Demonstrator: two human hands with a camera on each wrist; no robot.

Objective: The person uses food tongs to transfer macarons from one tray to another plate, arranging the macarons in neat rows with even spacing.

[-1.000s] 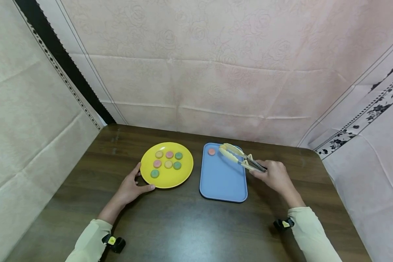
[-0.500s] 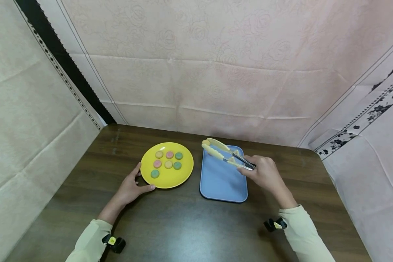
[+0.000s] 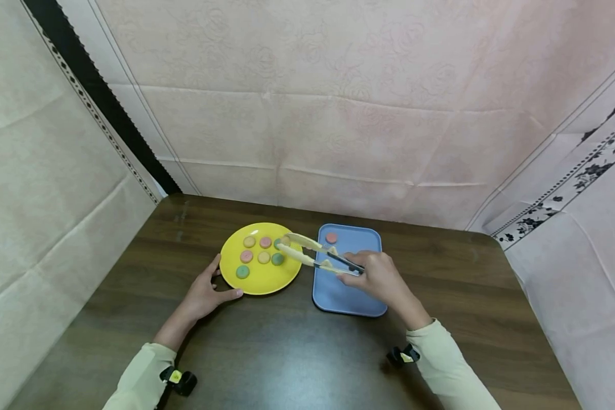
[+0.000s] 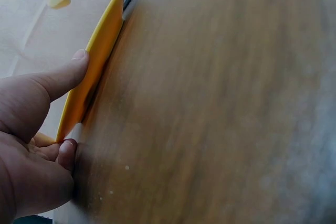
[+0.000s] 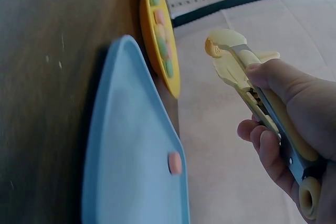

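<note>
My left hand holds the near left rim of a yellow plate, thumb on top and fingers curled at the edge in the left wrist view. Several small pastel cookie-like rounds in pink, green and yellow lie on the plate, among them a green round. In my right hand is a pair of tongs with pale yellow tips and metal arms. The tips pinch a yellow cookie-like round, which hangs above the plate's right side and overlaps a green round in the head view.
A blue tray lies right of the plate, under the tongs and right hand. One pink round sits near its far left corner. A pale cloth wall rises behind the brown table.
My right hand has carried the tongs leftward from over the blue tray to above the plate, with the yellow round between the tips. The left hand and plate have stayed put.
</note>
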